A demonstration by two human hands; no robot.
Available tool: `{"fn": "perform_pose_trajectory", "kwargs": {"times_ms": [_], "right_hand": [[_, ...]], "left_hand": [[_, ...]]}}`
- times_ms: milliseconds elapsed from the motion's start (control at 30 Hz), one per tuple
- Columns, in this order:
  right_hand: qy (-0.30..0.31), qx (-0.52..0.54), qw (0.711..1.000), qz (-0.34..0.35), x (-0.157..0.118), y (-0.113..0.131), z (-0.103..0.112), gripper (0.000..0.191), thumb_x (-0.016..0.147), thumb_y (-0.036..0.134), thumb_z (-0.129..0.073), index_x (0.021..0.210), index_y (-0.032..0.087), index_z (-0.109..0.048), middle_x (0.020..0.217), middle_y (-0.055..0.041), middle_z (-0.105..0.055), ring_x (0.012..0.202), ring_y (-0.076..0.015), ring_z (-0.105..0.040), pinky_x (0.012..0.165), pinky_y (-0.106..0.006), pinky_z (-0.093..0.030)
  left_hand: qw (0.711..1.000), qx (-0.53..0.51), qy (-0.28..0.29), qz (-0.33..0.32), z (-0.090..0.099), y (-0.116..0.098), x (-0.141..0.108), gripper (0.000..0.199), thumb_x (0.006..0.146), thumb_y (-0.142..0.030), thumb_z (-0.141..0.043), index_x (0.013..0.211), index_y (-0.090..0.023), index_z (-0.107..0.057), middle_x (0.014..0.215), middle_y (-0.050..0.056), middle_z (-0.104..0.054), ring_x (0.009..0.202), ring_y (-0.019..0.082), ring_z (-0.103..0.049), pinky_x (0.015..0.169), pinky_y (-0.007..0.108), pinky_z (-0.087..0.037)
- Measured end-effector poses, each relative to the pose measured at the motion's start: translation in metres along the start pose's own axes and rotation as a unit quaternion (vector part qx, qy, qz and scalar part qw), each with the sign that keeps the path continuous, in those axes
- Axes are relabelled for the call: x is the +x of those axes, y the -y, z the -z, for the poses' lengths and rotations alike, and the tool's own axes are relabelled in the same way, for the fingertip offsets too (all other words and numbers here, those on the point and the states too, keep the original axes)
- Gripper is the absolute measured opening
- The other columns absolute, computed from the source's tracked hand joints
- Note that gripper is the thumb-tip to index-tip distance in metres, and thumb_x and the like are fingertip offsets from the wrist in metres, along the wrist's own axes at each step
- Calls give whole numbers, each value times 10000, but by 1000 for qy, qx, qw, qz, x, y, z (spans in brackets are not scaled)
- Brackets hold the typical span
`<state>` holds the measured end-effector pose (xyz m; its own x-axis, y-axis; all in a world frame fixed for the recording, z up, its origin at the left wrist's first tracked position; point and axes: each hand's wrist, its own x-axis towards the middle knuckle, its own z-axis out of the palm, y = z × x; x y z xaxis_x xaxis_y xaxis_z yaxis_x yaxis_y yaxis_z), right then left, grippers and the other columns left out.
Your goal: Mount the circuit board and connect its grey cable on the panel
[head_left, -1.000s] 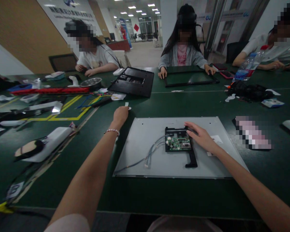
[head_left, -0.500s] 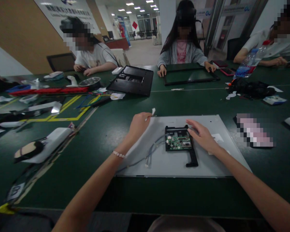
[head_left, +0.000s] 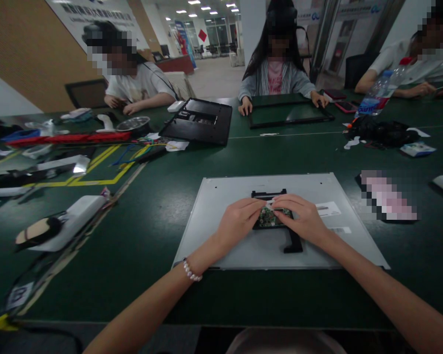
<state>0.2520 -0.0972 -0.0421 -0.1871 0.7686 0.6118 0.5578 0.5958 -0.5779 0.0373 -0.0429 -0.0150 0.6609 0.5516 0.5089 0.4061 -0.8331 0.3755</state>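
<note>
A green circuit board [head_left: 275,219] in a black plastic bracket [head_left: 294,242] lies on a large pale grey metal panel [head_left: 225,184]. My left hand [head_left: 239,217] reaches over the board from the left, fingertips pinched together. From the other side my right hand [head_left: 300,215] comes in, thumb and fingers closed. Between both sets of fingertips, just above the board's upper part, is a small white piece [head_left: 269,204], too small and covered to name. The hands hide much of the board and whatever lies under the left hand.
A pink-covered phone [head_left: 387,196] lies right of the panel. A white device with a black and tan top [head_left: 62,223] is at left. Further back are a black plastic housing [head_left: 203,120], a black frame [head_left: 291,122] under a co-worker's hands, and bottles [head_left: 376,96].
My left hand has come from the panel's upper left edge down and right to the board, bringing the small white piece. My right hand has closed its fingers there. The blue-grey cables are now hidden.
</note>
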Motion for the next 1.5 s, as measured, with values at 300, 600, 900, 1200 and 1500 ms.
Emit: {"fn": "perform_pose_trajectory", "kwargs": {"times_ms": [300,600,900,1200,1500], "right_hand": [[-52,-19,998,-43,3,2,-2,189,942,237,-527,1031,278,-689,1044,-31,-743,997,-209,-690,908,-410,-547],[-129,-192,971,-63,10,-37,10,217,940,259,-511,960,194,-717,951,-69,-756,906,-229,-695,873,-407,-527],[23,-273,961,-48,18,-47,2,213,922,188,-514,955,172,-724,1019,-83,-745,1010,-250,-653,971,-420,-453],[84,-287,953,-53,24,-39,-7,239,921,128,-467,962,168,-699,1077,-106,-733,1093,-246,-626,1050,-431,-368],[172,-313,932,-60,31,-30,-6,232,914,87,-471,949,142,-694,970,-108,-736,944,-233,-654,977,-370,-416]], "left_hand": [[991,100,36,-86,2,2,-4,264,987,-167,-426,1144,-165,-638,1114,103,-701,1050,189,-659,920,365,-570],[956,290,27,-18,9,6,5,235,964,-155,-421,971,-87,-647,926,127,-696,849,218,-662,741,351,-557],[948,290,116,62,-2,-7,0,309,990,-269,-404,881,-125,-655,823,100,-699,735,224,-632,672,364,-432],[966,215,140,-30,-3,-6,-4,430,1010,-422,-364,1257,-150,-587,1331,119,-605,1271,260,-500,1078,499,-296],[961,163,218,-48,-7,1,-5,514,1010,-480,-333,1347,-142,-524,1409,125,-545,1328,231,-475,1198,505,-129]]}}
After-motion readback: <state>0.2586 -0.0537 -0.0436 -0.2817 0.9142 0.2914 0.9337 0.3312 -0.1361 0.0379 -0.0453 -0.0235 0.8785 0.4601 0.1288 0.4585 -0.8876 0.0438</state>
